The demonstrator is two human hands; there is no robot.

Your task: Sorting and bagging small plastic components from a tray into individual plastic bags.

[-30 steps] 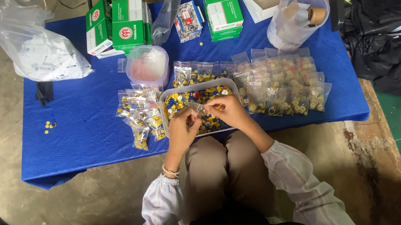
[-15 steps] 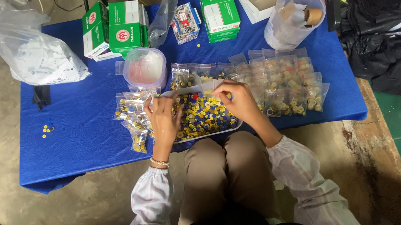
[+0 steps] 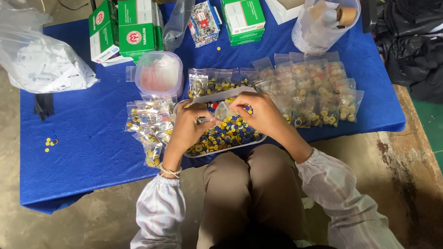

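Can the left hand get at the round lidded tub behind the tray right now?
Probably yes: the tub stands just beyond the left hand, nothing between them, but its fingers are pinching a small clear bag with the right hand.

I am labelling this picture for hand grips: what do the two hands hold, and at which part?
Both hands, left hand and right hand, hold one small clear plastic bag by its upper edge, above the tray of small coloured pieces.
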